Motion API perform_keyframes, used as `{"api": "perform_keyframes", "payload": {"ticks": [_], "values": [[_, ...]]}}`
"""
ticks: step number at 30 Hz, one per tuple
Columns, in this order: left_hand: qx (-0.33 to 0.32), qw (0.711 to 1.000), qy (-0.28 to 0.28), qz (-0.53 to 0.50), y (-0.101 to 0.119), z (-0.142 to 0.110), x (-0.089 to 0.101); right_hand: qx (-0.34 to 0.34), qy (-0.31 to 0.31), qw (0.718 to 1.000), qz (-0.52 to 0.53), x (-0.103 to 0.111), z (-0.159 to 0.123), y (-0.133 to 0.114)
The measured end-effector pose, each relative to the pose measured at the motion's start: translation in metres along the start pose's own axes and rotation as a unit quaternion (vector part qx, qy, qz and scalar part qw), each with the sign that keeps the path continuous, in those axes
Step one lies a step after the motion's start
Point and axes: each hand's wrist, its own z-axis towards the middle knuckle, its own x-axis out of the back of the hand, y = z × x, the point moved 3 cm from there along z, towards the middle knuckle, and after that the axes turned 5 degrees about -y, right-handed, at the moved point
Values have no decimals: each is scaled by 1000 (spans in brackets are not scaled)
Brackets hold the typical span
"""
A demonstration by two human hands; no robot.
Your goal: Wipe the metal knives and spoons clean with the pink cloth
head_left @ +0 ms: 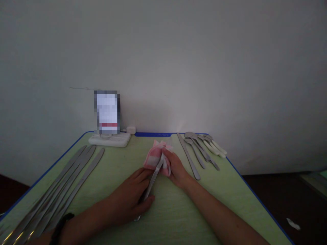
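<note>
In the head view a metal table knife (153, 180) slants across the middle of the table, its near end toward me. My left hand (135, 194) is closed around its lower part, thumb on the near side. A pink and white cloth (153, 158) is folded about the knife's far end, which it hides. My right hand (175, 166) pinches the cloth against the knife, thumb on top. Several metal knives (74, 177) lie side by side to the left of my left hand. Right of my right hand lie another knife (189, 158) and several spoons (195, 151).
A phone with a blurred screen (108, 112) stands on a white base (109, 140) at the back left. Beside it is a small white block (131, 130). White-handled cutlery (214, 148) lies at the right edge. A wall (163, 68) rises behind the green table (114, 166).
</note>
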Motion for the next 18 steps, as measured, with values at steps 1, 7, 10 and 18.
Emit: {"api": "perform_keyframes", "payload": {"ticks": [1, 7, 10, 18], "values": [[1, 1000, -1, 1, 0, 0, 0, -1, -1, 1000, -5, 0, 0, 0], [-10, 1000, 3, 5, -1, 0, -1, -11, 0, 1000, -17, 0, 1, 1], [-6, 1000, 3, 6, -2, 0, -1, -9, 13, 1000, -15, 1, 1, 1], [-3, 1000, 2, 10, -1, -1, -2, -21, 23, 999, -9, 2, 0, 2]]}}
